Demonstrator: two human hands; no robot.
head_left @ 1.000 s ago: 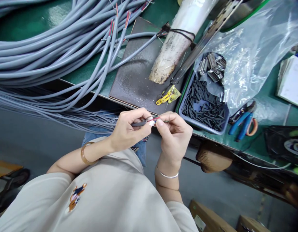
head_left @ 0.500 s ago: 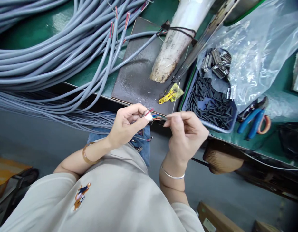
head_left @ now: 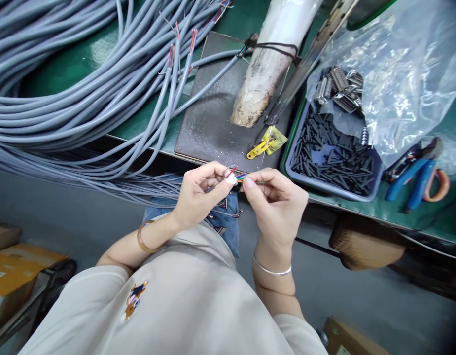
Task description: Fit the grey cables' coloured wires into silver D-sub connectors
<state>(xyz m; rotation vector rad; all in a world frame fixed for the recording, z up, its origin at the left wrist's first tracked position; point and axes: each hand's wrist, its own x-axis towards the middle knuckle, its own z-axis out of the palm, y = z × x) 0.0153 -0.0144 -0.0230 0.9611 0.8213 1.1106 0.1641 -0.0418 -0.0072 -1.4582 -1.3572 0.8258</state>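
— Fingers first: what are they pinching?

— Both pairs are pressed together. My left hand [head_left: 198,195] grips the grey cable end [head_left: 228,178] just below the bench edge; my right hand [head_left: 275,202] pinches one of its fanned coloured wires [head_left: 241,177].

— How far along?

— Jacket's stripped and the cores are exposed, I'd judge. No black sleeve from the blue tray [head_left: 305,178] is on, so sleeving seems left.
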